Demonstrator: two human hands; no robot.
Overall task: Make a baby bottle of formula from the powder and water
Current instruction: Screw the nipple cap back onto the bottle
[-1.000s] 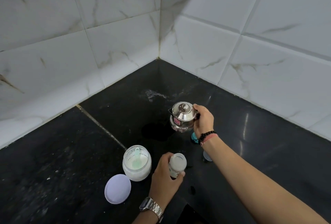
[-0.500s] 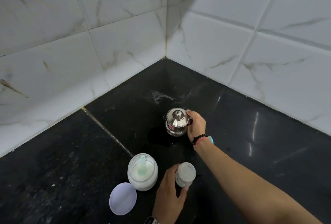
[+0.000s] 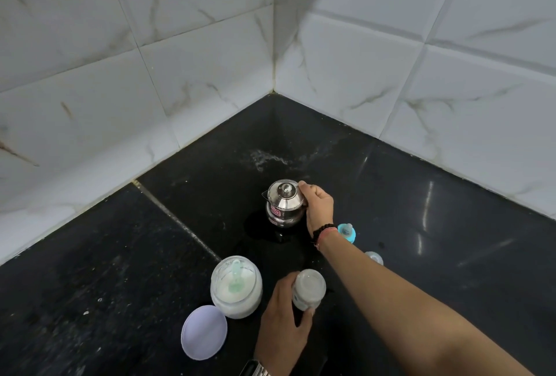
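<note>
Two grips full — left hand [image 3: 282, 320] holds bottle [image 3: 309, 289] | right hand [image 3: 317, 205] holds kettle [image 3: 284, 204] | powder jar [image 3: 236, 287] beside — lid [image 3: 204, 331] off

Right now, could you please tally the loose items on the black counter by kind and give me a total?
Steel kettle: 1
Powder jar, open, scoop inside: 1
Jar lid: 1
Baby bottle: 1
Blue teat ring: 1
Clear cap: 1
Total: 6

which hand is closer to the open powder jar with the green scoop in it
Left. The left hand grips the small translucent baby bottle just right of the white powder jar. The right hand is farther back, on the steel kettle.
</note>
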